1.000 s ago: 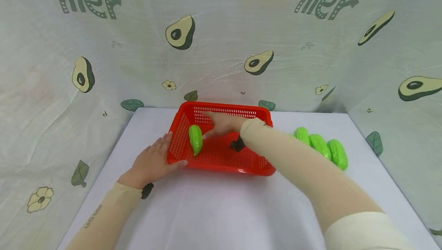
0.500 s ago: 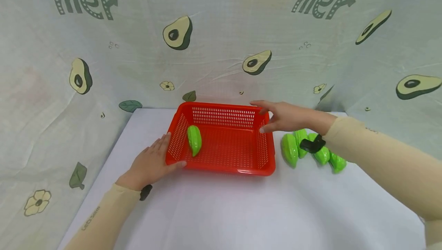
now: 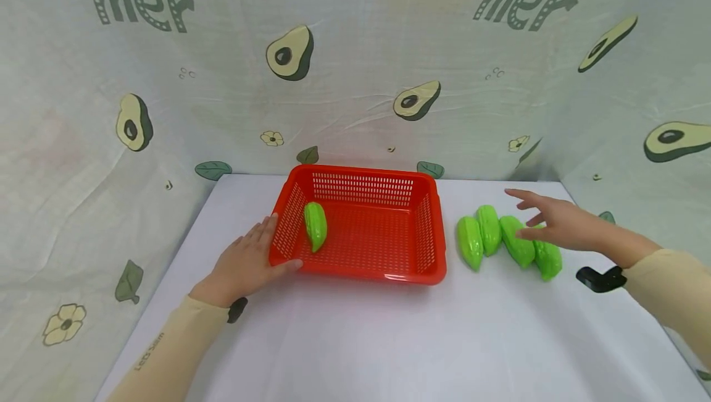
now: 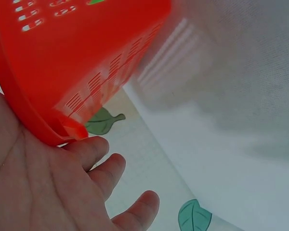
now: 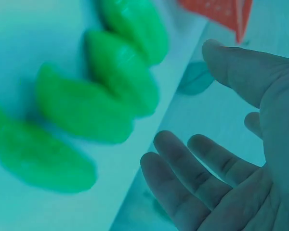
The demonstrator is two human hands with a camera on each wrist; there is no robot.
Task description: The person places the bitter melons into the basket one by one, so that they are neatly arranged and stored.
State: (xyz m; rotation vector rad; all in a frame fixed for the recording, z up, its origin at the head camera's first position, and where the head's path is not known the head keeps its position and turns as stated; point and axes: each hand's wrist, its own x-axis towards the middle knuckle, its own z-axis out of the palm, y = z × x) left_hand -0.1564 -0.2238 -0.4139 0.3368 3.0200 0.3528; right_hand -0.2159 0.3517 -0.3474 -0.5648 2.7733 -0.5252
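A red plastic basket (image 3: 363,272) with slotted walls stands at the table's middle. Inside, near its left wall, lies one glossy green ridged gourd (image 3: 315,226). My left hand (image 3: 244,260) rests on the basket's front left corner, fingers extended along the left rim and thumb at the front rim. In the left wrist view the palm sits against the rim (image 4: 33,127). Several similar gourds lie in a row right of the basket, among them the leftmost gourd (image 3: 470,242). Over the rightmost gourd (image 3: 547,260) hovers my right hand (image 3: 566,223), fingers spread and holding nothing.
A white cloth covers the table (image 3: 344,340). Behind and on both sides hangs a pale curtain (image 3: 355,68) printed with avocados, leaves and lettering. A black strap (image 3: 601,279) shows at the right wrist.
My right hand has left the basket's inside and moved right, out over the row of gourds. The gourd in the basket and my left hand stay in place.
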